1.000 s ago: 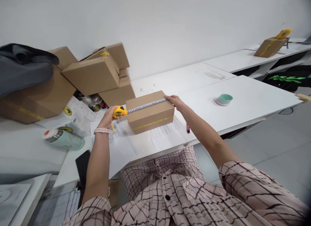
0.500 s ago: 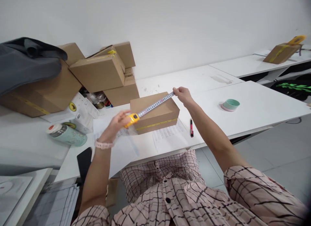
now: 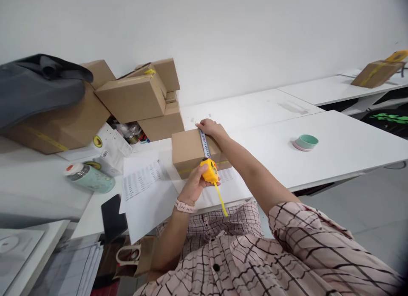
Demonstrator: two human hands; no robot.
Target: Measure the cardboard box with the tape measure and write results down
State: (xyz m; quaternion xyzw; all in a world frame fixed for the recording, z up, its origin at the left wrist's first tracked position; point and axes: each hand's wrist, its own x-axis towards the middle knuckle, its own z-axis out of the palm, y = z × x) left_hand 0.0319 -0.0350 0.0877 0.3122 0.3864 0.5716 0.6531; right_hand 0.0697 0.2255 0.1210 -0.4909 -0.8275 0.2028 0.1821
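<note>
A yellow tape measure [image 3: 210,170] sits in my left hand [image 3: 195,184], its strap hanging down towards my lap. From its case the blade [image 3: 205,146] runs away from me across the top of a closed cardboard box [image 3: 188,147]. At the box's far edge, my right hand [image 3: 210,127] is closed on the blade's end. Under and in front of the box lies a printed sheet [image 3: 228,175], partly covered by my hand and the tape measure.
On the left are more papers [image 3: 143,190], a black phone-like slab [image 3: 114,218], a light green bottle [image 3: 91,177] and stacked cardboard boxes [image 3: 134,96]. A green bowl [image 3: 306,141] stands to the right. Farther right is another taped box [image 3: 376,74].
The blade has swung from lengthwise along the box to across its width, with less of it pulled out. My left hand moved right and nearer; my right hand moved left.
</note>
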